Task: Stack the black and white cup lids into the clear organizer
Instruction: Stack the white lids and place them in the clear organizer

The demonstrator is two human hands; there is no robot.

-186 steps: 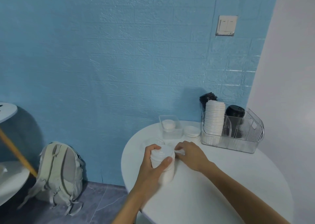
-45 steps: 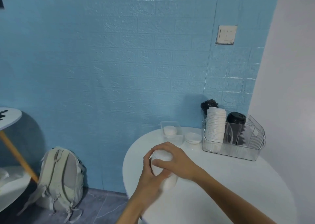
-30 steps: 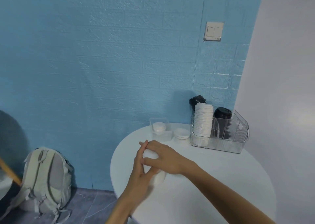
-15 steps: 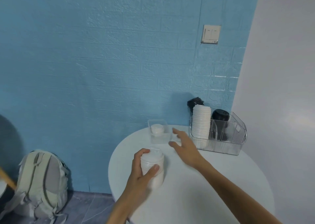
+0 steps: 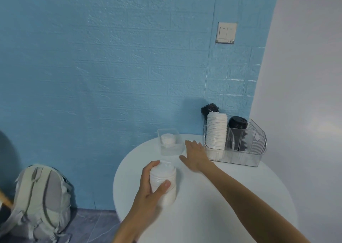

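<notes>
My left hand (image 5: 150, 189) grips a stack of white cup lids (image 5: 163, 180) that stands on the round white table (image 5: 212, 205). My right hand (image 5: 196, 153) stretches forward with flat fingers over the spot beside the clear organizer (image 5: 246, 150); whatever lies under the palm is hidden. The organizer at the table's back right holds a tall stack of white lids (image 5: 216, 131) and black lids (image 5: 237, 122), with another black stack (image 5: 209, 109) behind.
A small clear square box (image 5: 170, 142) with a short pile of white lids stands at the table's back edge, left of my right hand. A grey backpack (image 5: 40, 204) leans against the blue wall on the floor. A white wall closes the right side.
My right hand left the top of the lid stack and reached forward to the spot beside the organizer. My left hand keeps its grip on the stack.
</notes>
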